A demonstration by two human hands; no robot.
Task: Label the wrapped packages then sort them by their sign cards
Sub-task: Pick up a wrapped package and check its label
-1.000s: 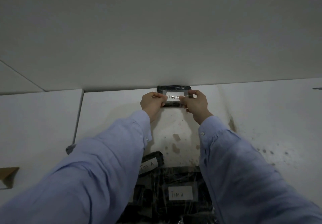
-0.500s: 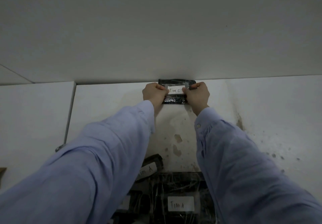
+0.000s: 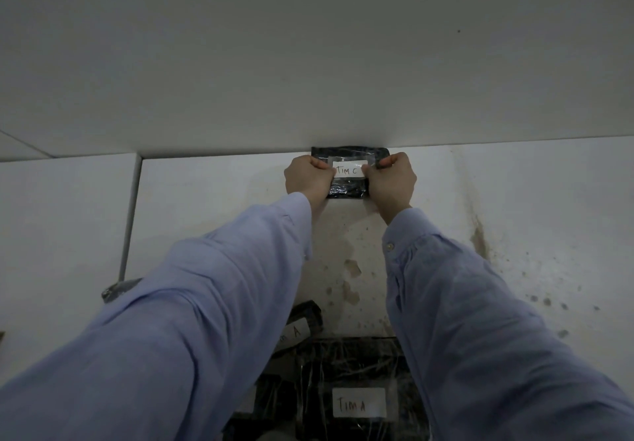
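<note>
The wall (image 3: 308, 63) stops me right behind the package (image 3: 346, 190). The table (image 3: 514, 200) lies open either side. More packages (image 3: 356, 365) crowd beneath my arms.

- You are gripping a wrapped package (image 3: 346, 190) whose black plastic film is catching the light, glossy and crinkled.
- Its label (image 3: 349, 170) is showing as matt white paper under clear, shiny tape (image 3: 350, 158).
- Your sleeves (image 3: 192, 320) are hanging in soft, matt, light-blue cloth.
- The table (image 3: 514, 234) is lying smooth and white, its matt surface carrying brown stains.
- A nearer package (image 3: 343, 365) is gleaming in the same film.
</note>
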